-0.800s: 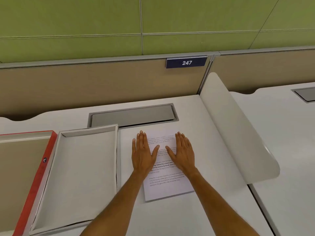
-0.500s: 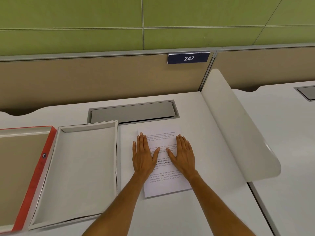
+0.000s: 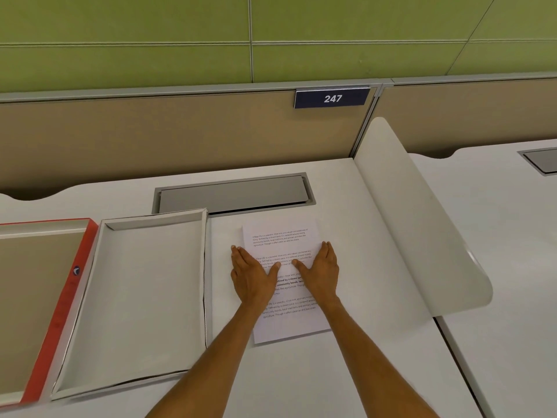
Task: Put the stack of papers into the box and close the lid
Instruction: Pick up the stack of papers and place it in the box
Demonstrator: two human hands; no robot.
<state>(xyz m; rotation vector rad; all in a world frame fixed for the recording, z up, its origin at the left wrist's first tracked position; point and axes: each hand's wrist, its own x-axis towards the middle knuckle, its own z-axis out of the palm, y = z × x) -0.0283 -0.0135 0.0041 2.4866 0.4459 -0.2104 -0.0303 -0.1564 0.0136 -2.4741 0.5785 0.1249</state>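
Note:
A stack of printed white papers (image 3: 280, 236) lies flat on the white desk, right of the box. My left hand (image 3: 251, 276) rests palm down on the stack's left edge, my right hand (image 3: 321, 273) palm down on its right edge, thumbs pointing toward each other. Both hands lie flat with fingers together and grip nothing. The shallow white box (image 3: 138, 297) sits open and empty just left of the papers. Its lid (image 3: 63, 309), red-edged with a tan inside, lies upturned at the far left, partly out of frame.
A grey cable hatch (image 3: 235, 193) is set into the desk behind the papers. A curved white divider (image 3: 422, 230) rises to the right, with another desk beyond. A tan partition with a "247" sign (image 3: 331, 98) stands at the back.
Both hands have slid apart from the middle of the page to its left and right edges, and a little toward me. The papers and box have stayed put.

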